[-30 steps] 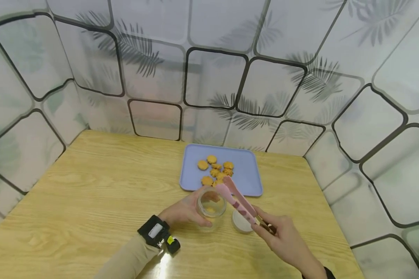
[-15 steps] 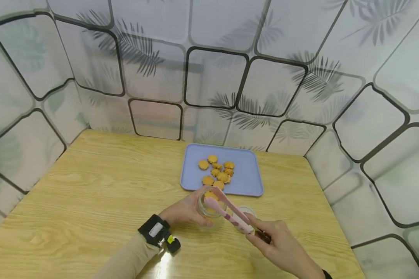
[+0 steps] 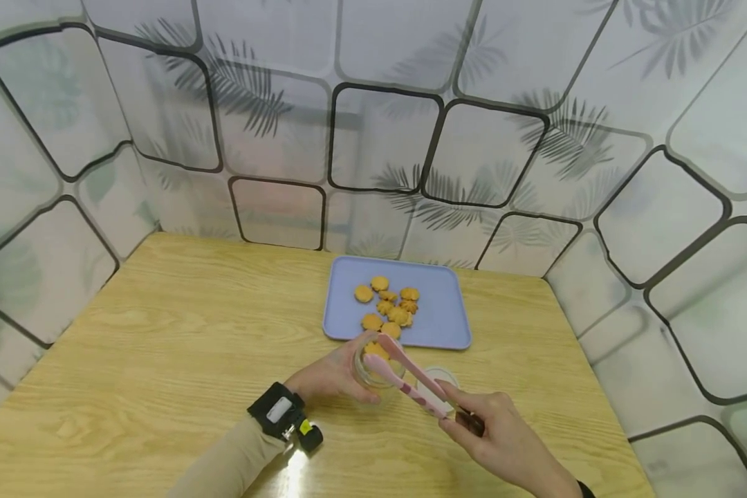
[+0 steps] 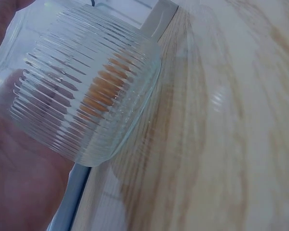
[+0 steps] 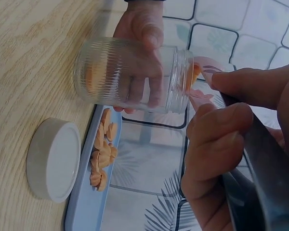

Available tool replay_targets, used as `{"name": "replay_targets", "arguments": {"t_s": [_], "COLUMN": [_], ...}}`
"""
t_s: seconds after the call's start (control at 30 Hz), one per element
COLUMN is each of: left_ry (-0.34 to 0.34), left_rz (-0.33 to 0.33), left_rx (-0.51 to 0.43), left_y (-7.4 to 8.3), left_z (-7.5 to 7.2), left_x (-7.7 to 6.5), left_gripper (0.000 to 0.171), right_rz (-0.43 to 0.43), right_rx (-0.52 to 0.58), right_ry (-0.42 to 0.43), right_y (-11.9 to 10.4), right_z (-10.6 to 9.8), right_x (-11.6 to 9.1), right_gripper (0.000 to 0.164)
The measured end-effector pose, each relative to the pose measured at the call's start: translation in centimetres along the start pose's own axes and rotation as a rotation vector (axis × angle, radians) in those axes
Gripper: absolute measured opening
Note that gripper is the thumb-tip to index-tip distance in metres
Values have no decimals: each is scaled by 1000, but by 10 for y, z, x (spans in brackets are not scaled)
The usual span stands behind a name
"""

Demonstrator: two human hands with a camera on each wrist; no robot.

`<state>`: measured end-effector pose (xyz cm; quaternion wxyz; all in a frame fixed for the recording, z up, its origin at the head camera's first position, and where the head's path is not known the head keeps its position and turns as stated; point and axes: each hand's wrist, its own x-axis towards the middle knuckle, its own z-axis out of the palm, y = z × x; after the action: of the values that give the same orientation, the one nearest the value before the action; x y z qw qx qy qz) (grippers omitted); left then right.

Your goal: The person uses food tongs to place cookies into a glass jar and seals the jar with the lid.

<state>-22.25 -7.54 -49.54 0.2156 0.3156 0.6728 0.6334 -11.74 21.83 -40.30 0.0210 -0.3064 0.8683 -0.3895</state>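
My left hand [image 3: 335, 375] grips a ribbed glass jar [image 5: 106, 72], which stands upright with its mouth uncovered. Inside, low down, lies an orange-brown cookie [image 4: 103, 91], seen through the glass in the left wrist view. Pink-tipped tongs [image 3: 413, 370] are held in my right hand [image 3: 507, 432], fingers and thumb squeezing the dark metal arms. Between the tong tips a golden cookie [image 5: 194, 77] sits right at the jar's mouth. Beyond the jar, a blue tray [image 3: 438, 297] bears several golden cookies [image 3: 400, 316]. A white lid [image 5: 53, 159] lies on the table beside the jar, partly behind the tongs in the head view.
The wood-grain table [image 3: 193, 325] extends to both sides of the hands. Patterned curtain-like walls [image 3: 274, 124] with leaf prints rise behind it and along both sides. A black wrist strap with a small camera [image 3: 286, 418] is on the left wrist.
The tongs have moved left and down from above the tray's near edge to the jar's mouth, carrying a cookie. Over the last half second they barely move. My left hand stays in place.
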Motion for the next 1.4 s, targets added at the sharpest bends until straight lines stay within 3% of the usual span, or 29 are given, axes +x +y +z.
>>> {"name": "replay_targets", "arguments": {"t_s": [0.23, 0.4, 0.47, 0.6, 0.83, 1.03, 1.23, 1.4], "left_ry": [-36, -35, -29, -39, -45, -61, -57, -58], "left_rz": [81, 74, 81, 103, 112, 104, 97, 87], "left_rx": [-31, -13, 1, -11, -20, -57, -56, -86], "left_y": [-2, -3, -3, -4, -6, -8, -6, -5], "left_z": [-1, -2, -2, -3, -3, -2, -2, -2], "left_x": [1, 1, 1, 3, 4, 3, 3, 2], "left_gripper": [90, 90, 88, 86, 87, 86, 87, 86], "right_rz": [-7, 45, 64, 88, 126, 207, 200, 215], "right_rx": [-17, 67, 29, -186, -386, -410, -406, -430], "right_ry": [-8, -6, 43, 131, 68, 16, 1, 15], "right_y": [0, 8, 16, 37, 81, 98, 100, 102], "right_z": [-1, -7, -9, -8, 4, 15, 18, 19], "right_x": [1, 9, 19, 47, 95, 119, 128, 129], "right_gripper": [47, 47, 46, 47, 46, 41, 12, 14]}}
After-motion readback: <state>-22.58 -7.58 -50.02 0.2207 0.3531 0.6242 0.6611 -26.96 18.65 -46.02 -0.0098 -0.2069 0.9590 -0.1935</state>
